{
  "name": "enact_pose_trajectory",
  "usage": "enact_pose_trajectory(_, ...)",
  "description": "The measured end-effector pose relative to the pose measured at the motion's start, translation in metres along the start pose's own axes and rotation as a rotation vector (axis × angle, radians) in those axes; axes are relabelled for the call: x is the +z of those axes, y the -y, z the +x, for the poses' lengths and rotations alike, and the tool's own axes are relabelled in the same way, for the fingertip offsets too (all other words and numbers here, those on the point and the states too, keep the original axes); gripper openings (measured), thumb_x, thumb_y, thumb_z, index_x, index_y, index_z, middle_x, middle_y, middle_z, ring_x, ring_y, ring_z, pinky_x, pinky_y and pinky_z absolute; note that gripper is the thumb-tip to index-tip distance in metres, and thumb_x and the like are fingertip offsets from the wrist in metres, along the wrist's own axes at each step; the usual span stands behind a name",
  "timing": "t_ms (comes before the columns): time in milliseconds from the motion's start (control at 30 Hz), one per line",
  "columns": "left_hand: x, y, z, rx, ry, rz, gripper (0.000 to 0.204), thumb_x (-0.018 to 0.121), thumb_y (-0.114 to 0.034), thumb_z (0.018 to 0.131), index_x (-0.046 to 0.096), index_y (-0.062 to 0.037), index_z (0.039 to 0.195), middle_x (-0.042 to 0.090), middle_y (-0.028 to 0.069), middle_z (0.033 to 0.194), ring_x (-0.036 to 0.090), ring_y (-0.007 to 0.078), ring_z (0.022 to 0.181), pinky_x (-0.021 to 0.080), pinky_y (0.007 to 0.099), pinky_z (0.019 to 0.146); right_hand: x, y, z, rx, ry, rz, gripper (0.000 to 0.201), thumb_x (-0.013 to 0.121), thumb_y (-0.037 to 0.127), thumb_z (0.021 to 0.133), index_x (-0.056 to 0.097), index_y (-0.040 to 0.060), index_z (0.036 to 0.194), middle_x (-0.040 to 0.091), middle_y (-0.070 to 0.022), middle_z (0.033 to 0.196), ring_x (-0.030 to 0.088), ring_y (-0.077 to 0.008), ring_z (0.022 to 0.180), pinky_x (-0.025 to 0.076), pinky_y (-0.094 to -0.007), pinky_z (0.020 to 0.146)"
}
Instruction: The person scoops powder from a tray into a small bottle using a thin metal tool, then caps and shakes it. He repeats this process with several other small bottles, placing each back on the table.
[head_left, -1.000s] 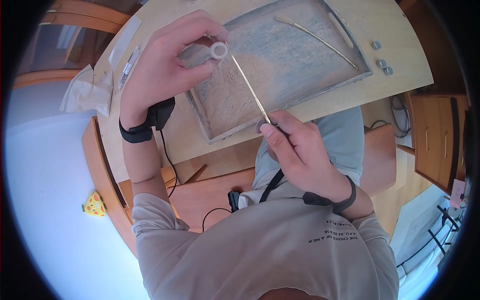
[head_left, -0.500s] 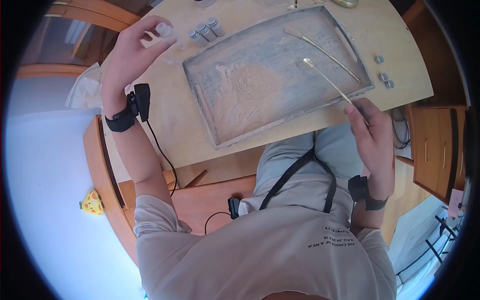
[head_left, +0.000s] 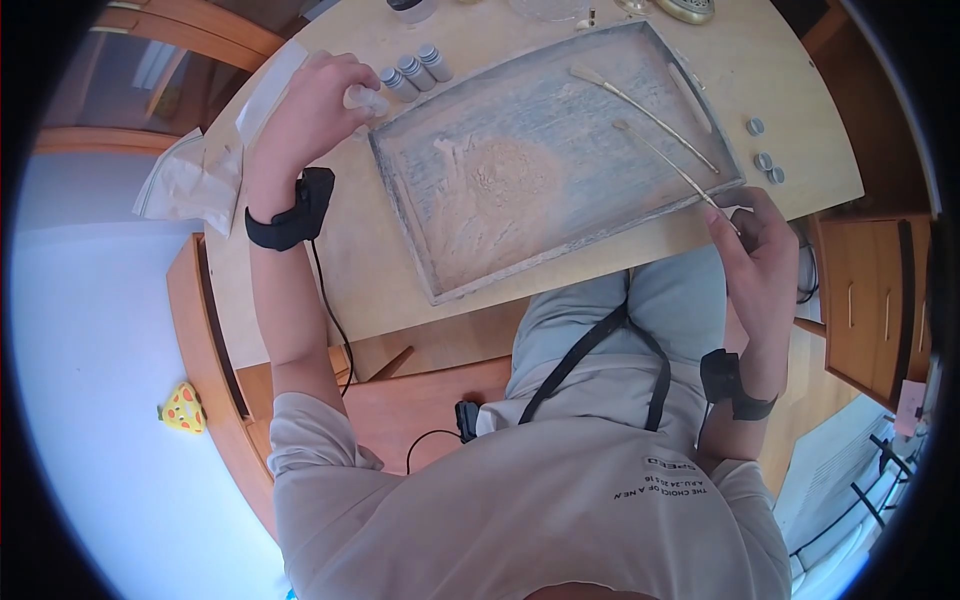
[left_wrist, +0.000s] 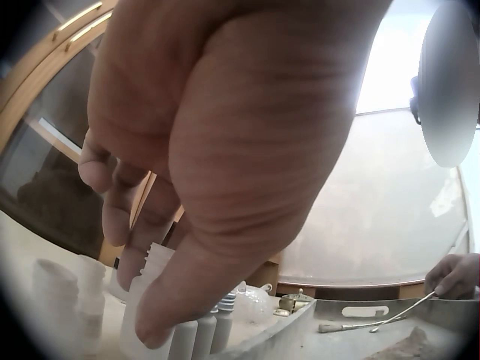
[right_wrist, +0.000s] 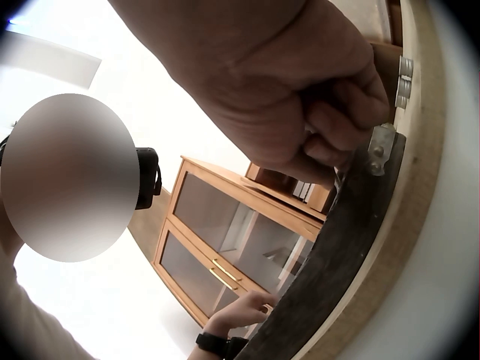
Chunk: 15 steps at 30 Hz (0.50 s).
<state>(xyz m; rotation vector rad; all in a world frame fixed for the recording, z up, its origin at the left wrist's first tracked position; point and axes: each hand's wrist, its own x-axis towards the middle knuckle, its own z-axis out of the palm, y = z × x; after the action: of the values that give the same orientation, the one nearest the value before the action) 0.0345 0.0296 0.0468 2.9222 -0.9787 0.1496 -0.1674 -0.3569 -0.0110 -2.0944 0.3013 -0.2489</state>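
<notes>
My left hand (head_left: 305, 110) pinches a small translucent bottle (head_left: 366, 100) at the table's back left. In the left wrist view, the thumb lies against this uncapped bottle (left_wrist: 133, 322), whose threaded neck shows. Several grey-capped bottles (head_left: 415, 72) stand just to its right. With my right hand (head_left: 760, 250), I hold the thin handle of a long gold spoon (head_left: 665, 160) at the tray's near right corner. Its small tip lies low over the tray (head_left: 520, 275), beside a brush (head_left: 650, 115). Pinkish-brown powder (head_left: 510, 170) is heaped on the tray's left half.
Loose grey caps (head_left: 764, 160) lie right of the tray. A plastic bag (head_left: 195, 180) hangs at the table's left edge. A dark-lidded jar (head_left: 412, 8), a glass dish (head_left: 550, 8) and a brass-coloured object (head_left: 690, 8) stand behind the tray.
The bottle and spoon have moved apart from over the tray: the bottle to the back left, the spoon to the right. Over the last half second the spoon has come down beside the brush.
</notes>
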Motion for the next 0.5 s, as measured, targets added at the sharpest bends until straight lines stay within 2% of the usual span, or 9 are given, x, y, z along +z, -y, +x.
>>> enact_pose_trajectory(367, 0.0119, -0.0007, 0.0023, -0.08, 0.074, 0.124, 0.03, 0.081, -0.007, 0.072, 0.073, -0.0067, 0.101, 0.069, 0.0036, 0.098, 0.059, 0.0264, 0.104, 0.045, 0.04, 0.094, 0.0025, -0.0041, -0.0005, -0.015, -0.018, 0.046, 0.014, 0.07, 0.011, 0.092, 0.064, 0.0001, 0.099, 0.04, 0.0029, 0.057, 0.032, -0.0037, 0.055, 0.024, -0.0247, 0.05)
enact_pose_trajectory(500, 0.0118, 0.0011, 0.0021, -0.063, -0.016, 0.059, 0.032, 0.081, -0.013, 0.076, 0.071, -0.0058, 0.105, 0.069, 0.0055, 0.099, 0.059, 0.0275, 0.103, 0.047, 0.0401, 0.089, -0.0008, -0.0009, 0.0002, 0.004, -0.001, 0.005, 0.016, 0.071, 0.012, 0.091, 0.064, -0.0002, 0.099, 0.039, 0.0023, 0.056, 0.032, -0.0044, 0.055, 0.024, -0.0251, 0.05)
